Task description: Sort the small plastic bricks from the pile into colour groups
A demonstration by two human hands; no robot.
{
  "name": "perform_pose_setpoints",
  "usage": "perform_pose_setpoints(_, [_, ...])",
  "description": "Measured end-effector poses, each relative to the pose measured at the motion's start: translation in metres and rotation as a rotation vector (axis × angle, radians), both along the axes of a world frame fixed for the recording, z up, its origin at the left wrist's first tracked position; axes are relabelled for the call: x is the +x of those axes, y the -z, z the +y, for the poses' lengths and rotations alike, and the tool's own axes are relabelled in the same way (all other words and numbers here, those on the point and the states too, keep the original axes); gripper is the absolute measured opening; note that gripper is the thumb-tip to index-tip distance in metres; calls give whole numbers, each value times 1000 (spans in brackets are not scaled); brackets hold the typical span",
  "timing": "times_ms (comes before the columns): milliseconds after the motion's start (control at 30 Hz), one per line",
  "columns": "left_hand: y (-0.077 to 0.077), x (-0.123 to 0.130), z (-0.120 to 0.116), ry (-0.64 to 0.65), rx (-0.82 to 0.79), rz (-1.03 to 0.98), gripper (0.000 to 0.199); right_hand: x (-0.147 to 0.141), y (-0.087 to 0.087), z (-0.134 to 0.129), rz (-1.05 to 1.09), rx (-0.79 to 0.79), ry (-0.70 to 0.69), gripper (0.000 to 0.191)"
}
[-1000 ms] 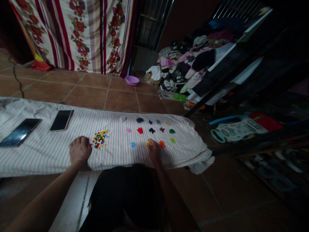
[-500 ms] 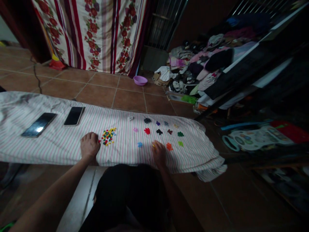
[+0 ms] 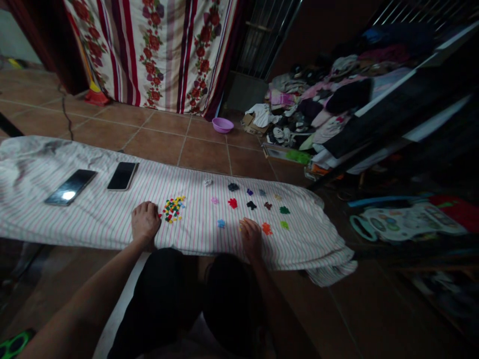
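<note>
My left hand (image 3: 145, 221) rests on the striped cloth with fingers curled down, just left of a mixed pile of small coloured pieces (image 3: 172, 209) in yellow, red, green and white. What its fingers hold, if anything, is hidden. Farther right, my right hand (image 3: 251, 237) is low on the cloth, fingers drawn together over small yellow pieces (image 3: 241, 228), mostly covered. Around it lie little single-colour heaps: light blue (image 3: 221, 224) on its left, orange (image 3: 267, 229) on its right, red (image 3: 232, 203) and black (image 3: 251, 205) beyond.
Two phones, one reflecting light (image 3: 71, 188) and one dark (image 3: 122, 176), lie on the cloth's left part. More small heaps, including dark green (image 3: 284, 210) and white (image 3: 208, 183), sit to the right. A purple basin (image 3: 222, 125) and piled clothes (image 3: 299, 104) are on the floor beyond.
The view has shifted slightly, moving the scene a little to the right. My right fingers now cover more of the yellow pieces. My left hand stays beside the mixed pile.
</note>
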State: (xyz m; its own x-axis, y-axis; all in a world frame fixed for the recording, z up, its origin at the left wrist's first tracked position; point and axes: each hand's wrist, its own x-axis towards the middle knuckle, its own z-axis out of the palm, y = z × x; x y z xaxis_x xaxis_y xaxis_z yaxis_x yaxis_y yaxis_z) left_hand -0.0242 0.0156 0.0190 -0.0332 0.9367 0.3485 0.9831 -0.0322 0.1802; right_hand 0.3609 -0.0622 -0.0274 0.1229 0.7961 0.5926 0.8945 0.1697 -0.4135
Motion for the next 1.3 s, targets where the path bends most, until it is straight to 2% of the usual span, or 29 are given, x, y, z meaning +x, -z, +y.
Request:
perform_pose_setpoints(167, [1,-1,0,5,3,-6,24,-4,-6,-1,25,41,29,34])
perform_pose_setpoints(333, [2,-1,-1,7,12,0,24,-24,-22,4,39,41,29,34])
perform_pose_setpoints(567, [6,-3,-2,-30,15,-59,26,-81,-52,29,179,-188,-153,32])
perform_pose_setpoints(833, [5,0,-14,-48,15,-128,40,-158,-46,50,171,-358,-423,31])
perform_pose_setpoints(1033, [9,4,-16,-117,-53,-125,54,-187,-50,69,102,-435,-403,31])
perform_pose_setpoints(1300, [6,5,-16,-126,-55,-108,54,-192,-54,94,48,-478,-243,30])
